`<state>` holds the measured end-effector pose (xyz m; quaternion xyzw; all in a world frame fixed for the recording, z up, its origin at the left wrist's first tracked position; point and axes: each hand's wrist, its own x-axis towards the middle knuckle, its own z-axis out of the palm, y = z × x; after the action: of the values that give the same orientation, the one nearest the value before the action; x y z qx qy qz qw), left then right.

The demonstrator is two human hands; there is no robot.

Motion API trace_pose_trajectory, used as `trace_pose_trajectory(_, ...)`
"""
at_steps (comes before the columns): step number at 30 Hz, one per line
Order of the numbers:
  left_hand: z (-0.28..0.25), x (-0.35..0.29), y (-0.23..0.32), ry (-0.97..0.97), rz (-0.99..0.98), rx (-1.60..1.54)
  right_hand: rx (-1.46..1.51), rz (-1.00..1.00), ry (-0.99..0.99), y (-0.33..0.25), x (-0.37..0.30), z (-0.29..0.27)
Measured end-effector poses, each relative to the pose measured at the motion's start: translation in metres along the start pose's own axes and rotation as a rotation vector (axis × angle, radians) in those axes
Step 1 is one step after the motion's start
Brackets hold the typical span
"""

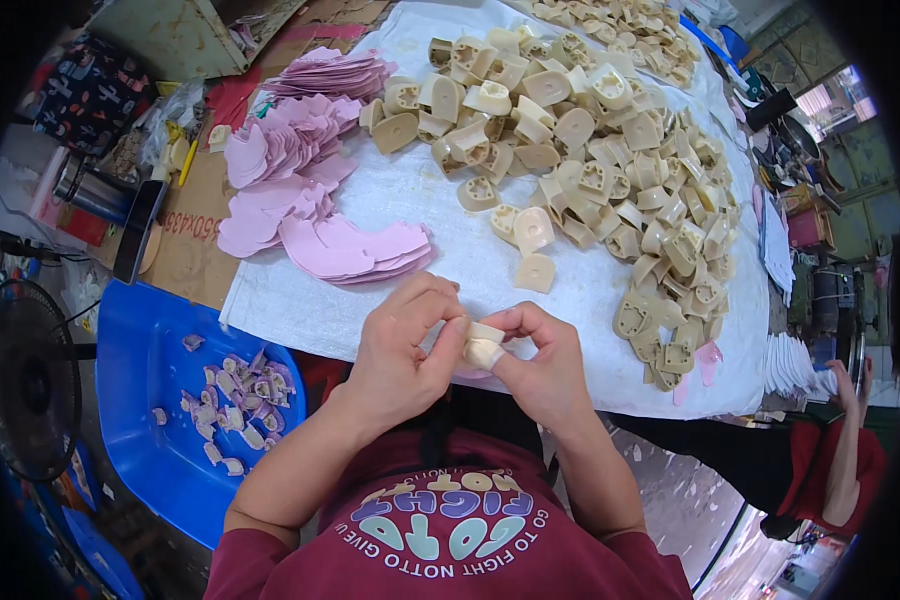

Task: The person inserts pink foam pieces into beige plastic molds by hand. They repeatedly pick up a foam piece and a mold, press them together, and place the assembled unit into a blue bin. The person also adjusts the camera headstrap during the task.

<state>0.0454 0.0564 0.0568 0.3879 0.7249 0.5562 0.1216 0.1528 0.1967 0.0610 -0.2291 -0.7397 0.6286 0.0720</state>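
Note:
Close to my body, at the table's front edge, I hold a small beige shoe heel [485, 345]. My right hand [545, 365] grips it between thumb and fingers. My left hand [410, 345] is closed, with thumb and index finger pinched against the heel's left side. Whether a thin piece is also in that pinch is hidden. A bit of pink material [475, 375] shows below the heel. Just beyond my left hand lies a fanned stack of curved pink cut pieces [355, 250]. A few loose heels [535, 272] sit beyond my right hand.
A big pile of beige heels [570, 130] covers the white cloth [300, 315]. More pink stacks [290, 140] lie at the left. A blue basin [135, 400] on the lower left holds pink-covered heels [235, 400]. A fan [30, 370] stands far left; another person's arm [845, 460] shows at right.

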Motion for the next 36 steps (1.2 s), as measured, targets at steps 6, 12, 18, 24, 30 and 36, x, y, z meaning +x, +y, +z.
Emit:
trace_pose_trajectory(6,0.0,-0.022,-0.007,-0.115,-0.283,-0.907,-0.425,-0.424,-0.054,-0.02,-0.002,-0.012)
trace_pose_trajectory(12,-0.007,-0.023,0.0,0.089,0.115,-0.587,0.179,-0.379,0.189,-0.011,-0.012,-0.011)
trace_pose_trajectory(18,-0.014,-0.017,0.014,-0.033,0.436,-0.145,0.838,-0.051,-0.177,0.002,-0.018,-0.015)
trace_pose_trajectory(24,-0.011,-0.017,0.012,0.043,0.492,0.083,0.694,0.091,-0.045,-0.021,-0.026,-0.008)
trace_pose_trajectory(30,0.0,-0.017,0.01,0.052,0.449,0.201,0.504,-0.001,0.022,-0.022,-0.025,0.002)
trace_pose_trajectory(36,0.014,-0.013,0.001,0.182,0.303,0.057,0.296,-0.19,0.109,-0.003,-0.023,0.018)
